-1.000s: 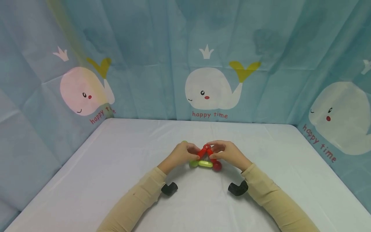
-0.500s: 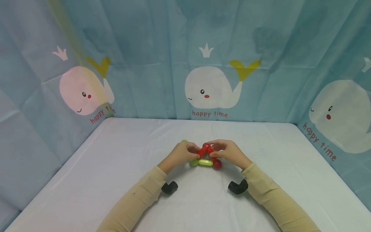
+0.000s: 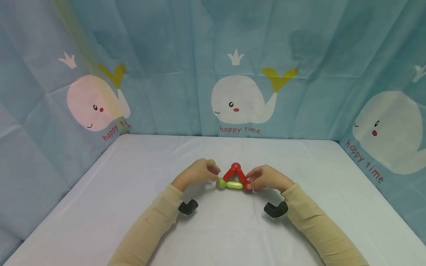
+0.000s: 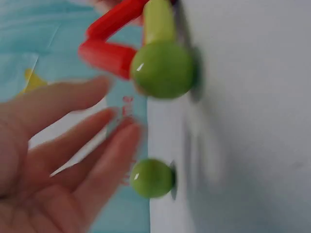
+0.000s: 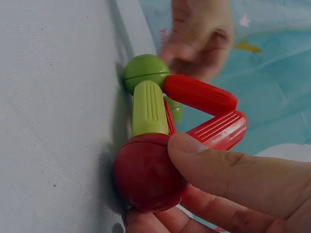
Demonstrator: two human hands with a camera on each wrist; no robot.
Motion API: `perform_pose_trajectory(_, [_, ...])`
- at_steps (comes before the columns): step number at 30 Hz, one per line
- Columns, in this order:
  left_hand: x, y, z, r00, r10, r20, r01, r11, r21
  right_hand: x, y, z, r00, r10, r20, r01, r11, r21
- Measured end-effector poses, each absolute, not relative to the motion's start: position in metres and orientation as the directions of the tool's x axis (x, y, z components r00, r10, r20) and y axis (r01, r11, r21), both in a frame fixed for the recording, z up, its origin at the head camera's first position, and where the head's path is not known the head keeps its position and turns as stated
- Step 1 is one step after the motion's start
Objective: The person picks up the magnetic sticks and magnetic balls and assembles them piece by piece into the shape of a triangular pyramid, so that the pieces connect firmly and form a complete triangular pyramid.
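A triangle of magnetic building pieces stands on the white table. A green ball and a red ball form its lower corners, joined by a yellow-green rod. Two red rods rise from these balls and lean together at the top. My right hand pinches the red ball between thumb and fingers. Left of the triangle, my left hand is apart from it, its fingers loosely extended around nothing. A second green ball lies beyond the left hand, mostly hidden by it in the head view.
A white cloth covers the table. Behind and at both sides hangs a blue curtain printed with whales. Black curved pieces sit at both wrists, next to the beige sleeves.
My left hand has let go of the left red rod and drawn back left. My right hand has slid down from the right red rod to the red ball. The triangle stays standing.
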State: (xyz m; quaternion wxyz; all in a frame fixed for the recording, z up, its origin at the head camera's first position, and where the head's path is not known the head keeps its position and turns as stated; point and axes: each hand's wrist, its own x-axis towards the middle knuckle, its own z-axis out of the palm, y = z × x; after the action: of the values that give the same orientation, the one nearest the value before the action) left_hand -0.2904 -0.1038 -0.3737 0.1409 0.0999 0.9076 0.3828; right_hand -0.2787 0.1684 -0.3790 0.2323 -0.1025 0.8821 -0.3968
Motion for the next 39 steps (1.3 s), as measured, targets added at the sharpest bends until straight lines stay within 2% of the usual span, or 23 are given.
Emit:
perform_pose_trajectory(4, [-0.310, -0.110, -0.372, -0.990, 0.112, -0.090, 0.005, 0.650, 0.760, -0.278, 0.168, -0.379, -0.881, -0.342, -0.327, 0.019, 0.664, -0.747])
perform_pose_trajectory(7, [-0.323, -0.113, -0.378, -0.993, 0.053, -0.110, -0.049, 0.648, 0.760, -0.278, 0.168, -0.380, -0.885, -0.335, -0.322, 0.024, 0.659, -0.752])
perform_pose_trajectory(15, [-0.335, -0.116, -0.394, -0.978, 0.086, -0.189, -0.094, 0.626, 0.774, -0.280, 0.165, -0.383, -0.887, -0.326, -0.326, 0.037, 0.654, -0.755])
perform_pose_trajectory(24, [-0.330, -0.113, -0.366, -0.970, 0.162, -0.184, -0.073, 0.524, 0.849, -0.281, 0.164, -0.383, -0.892, -0.321, -0.320, 0.043, 0.643, -0.765])
perform_pose_trajectory(27, [-0.326, -0.111, -0.355, -0.962, 0.211, -0.174, -0.031, 0.547, 0.836, -0.282, 0.162, -0.382, -0.894, -0.324, -0.308, 0.032, 0.641, -0.767])
perform_pose_trajectory(34, [-0.316, -0.096, -0.337, -0.943, 0.316, -0.105, 0.072, 0.500, 0.863, -0.288, 0.159, -0.381, -0.896, -0.321, -0.306, 0.020, 0.661, -0.750])
perform_pose_trajectory(39, [-0.308, -0.086, -0.328, -0.931, 0.359, -0.061, 0.174, 0.585, 0.792, -0.290, 0.156, -0.381, -0.891, -0.327, -0.314, 0.021, 0.663, -0.749])
